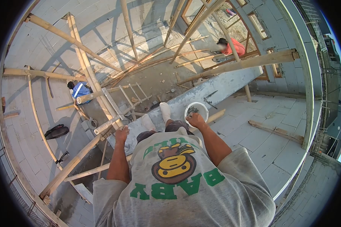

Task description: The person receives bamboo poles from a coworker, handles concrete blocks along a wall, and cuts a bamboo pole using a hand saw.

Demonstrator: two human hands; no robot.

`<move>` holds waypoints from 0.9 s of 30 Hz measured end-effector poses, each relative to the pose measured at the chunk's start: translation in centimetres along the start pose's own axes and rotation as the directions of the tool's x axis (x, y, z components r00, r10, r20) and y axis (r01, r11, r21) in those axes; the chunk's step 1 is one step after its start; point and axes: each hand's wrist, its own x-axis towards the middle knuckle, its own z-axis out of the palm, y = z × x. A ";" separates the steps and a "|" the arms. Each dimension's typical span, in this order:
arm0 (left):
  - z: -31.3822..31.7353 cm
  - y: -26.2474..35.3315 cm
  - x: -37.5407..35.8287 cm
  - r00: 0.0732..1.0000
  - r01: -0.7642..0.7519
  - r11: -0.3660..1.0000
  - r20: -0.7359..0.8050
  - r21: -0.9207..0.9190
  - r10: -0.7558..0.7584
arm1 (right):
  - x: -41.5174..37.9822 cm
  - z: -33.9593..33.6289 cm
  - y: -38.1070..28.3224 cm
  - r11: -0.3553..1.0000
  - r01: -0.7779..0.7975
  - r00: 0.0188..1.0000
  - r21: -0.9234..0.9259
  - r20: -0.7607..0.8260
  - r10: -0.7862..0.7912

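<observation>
My right hand (195,120) is at the near rim of a white bucket (204,109), its fingers closed at the edge; whether they grip the rim or something inside is hard to tell. Grey lumpy material (192,110) lies inside the bucket. On the other side, my left hand (121,133) is closed beside the end of a bamboo pole (102,129); what it holds, if anything, is too small to make out. My feet, in pale coverings, stand on a long grey plank (219,87) between the hands.
Bamboo poles cross around me, and a wooden ladder (134,99) leans at the left. Far below are a person in a blue vest (80,90) and another in red (235,47). A black bag (57,131) lies left; a timber (276,131) lies right.
</observation>
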 end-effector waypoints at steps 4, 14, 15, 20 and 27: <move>-0.4 -0.6 0.4 1.000 -0.008 1.000 0.016 0.007 0.008 | 0.3 0.3 0.1 1.000 0.004 1.000 -0.016 -0.019 -0.005; -0.3 -0.4 0.6 1.000 -0.026 1.000 0.011 -0.003 0.026 | -0.1 -0.9 -0.9 0.999 -0.021 1.000 -0.026 0.008 0.021; -0.3 -0.1 0.7 0.999 -0.030 1.000 0.010 0.006 0.030 | 0.1 -1.0 -0.9 0.999 -0.013 1.000 -0.042 -0.003 0.012; -0.7 0.0 0.5 1.000 -0.018 1.000 -0.018 -0.022 0.017 | 0.3 -1.3 -1.7 0.998 -0.012 0.999 -0.061 0.044 0.015; -1.8 -1.3 0.4 0.999 -0.019 0.998 -0.034 -0.065 0.017 | 0.9 -0.9 -2.7 0.994 0.040 0.998 -0.097 0.053 -0.035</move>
